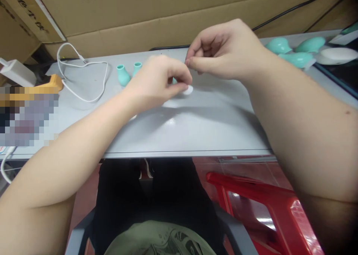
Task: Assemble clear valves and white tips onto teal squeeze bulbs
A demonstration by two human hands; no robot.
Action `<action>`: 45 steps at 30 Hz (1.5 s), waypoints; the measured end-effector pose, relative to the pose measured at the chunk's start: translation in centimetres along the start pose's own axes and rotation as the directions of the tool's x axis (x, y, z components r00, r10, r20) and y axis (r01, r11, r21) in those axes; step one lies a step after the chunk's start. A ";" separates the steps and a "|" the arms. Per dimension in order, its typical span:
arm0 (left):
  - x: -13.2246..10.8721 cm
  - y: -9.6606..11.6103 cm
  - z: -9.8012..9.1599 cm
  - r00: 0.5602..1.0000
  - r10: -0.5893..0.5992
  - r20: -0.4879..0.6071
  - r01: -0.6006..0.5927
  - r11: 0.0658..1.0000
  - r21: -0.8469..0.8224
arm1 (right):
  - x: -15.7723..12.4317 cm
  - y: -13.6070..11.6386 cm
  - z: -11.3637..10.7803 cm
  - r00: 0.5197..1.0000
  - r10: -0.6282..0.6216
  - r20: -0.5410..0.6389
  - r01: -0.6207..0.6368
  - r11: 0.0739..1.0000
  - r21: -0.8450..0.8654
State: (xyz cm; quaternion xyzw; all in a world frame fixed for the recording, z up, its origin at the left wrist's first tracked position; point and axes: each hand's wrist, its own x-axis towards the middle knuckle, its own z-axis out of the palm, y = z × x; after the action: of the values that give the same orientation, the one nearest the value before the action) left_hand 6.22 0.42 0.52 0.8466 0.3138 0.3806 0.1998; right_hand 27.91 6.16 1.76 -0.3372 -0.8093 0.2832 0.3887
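Observation:
Over the middle of the table, my left hand (160, 79) is closed, with a small white round piece (189, 90) pinched at its thumb and fingertips. My right hand (223, 49) is a little higher and to the right, thumb and index finger pressed together; whatever they hold, if anything, is too small to make out. Two teal vase-shaped pieces with open tops stand behind my left wrist: one teal piece (123, 75) shows whole, the other teal piece (137, 67) is partly covered. A bit of teal also shows behind my left fingers.
Several glossy teal pieces (298, 59) and a white rounded piece (338, 56) lie at the right. A white cable (104, 77), a white charger (19, 72) and a yellow-orange object (56, 83) are at the left. Cardboard (145, 12) walls the back; a red stool (251, 187) stands below.

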 end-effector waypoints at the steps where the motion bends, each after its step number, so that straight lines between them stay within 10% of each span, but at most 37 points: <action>1: 0.0 -0.1 -0.2 0.995 -0.027 -0.100 0.013 0.991 -0.133 | 0.0 -0.2 0.1 1.000 0.003 -0.018 -0.002 0.997 0.071; 5: 0.2 -1.0 -0.8 0.941 -0.159 -0.299 0.038 0.927 -0.373 | 0.0 -0.4 0.9 0.998 0.040 -0.053 -0.020 0.938 0.347; 12: 0.2 -2.5 -0.7 0.926 -0.269 -0.265 0.084 0.830 -0.552 | 0.0 0.0 2.5 0.998 0.041 -0.051 -0.012 0.883 0.470; 45: 0.1 -2.4 -1.2 0.980 -0.141 -0.142 0.040 0.833 -0.551 | -0.3 -0.4 2.7 0.997 -0.020 -0.075 0.056 0.855 0.516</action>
State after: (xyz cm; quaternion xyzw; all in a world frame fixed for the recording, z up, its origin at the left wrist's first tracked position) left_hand 4.46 2.34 -0.03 0.7016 0.2487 0.5176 0.4219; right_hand 25.70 5.12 0.51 -0.2135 -0.6965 0.4710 0.4974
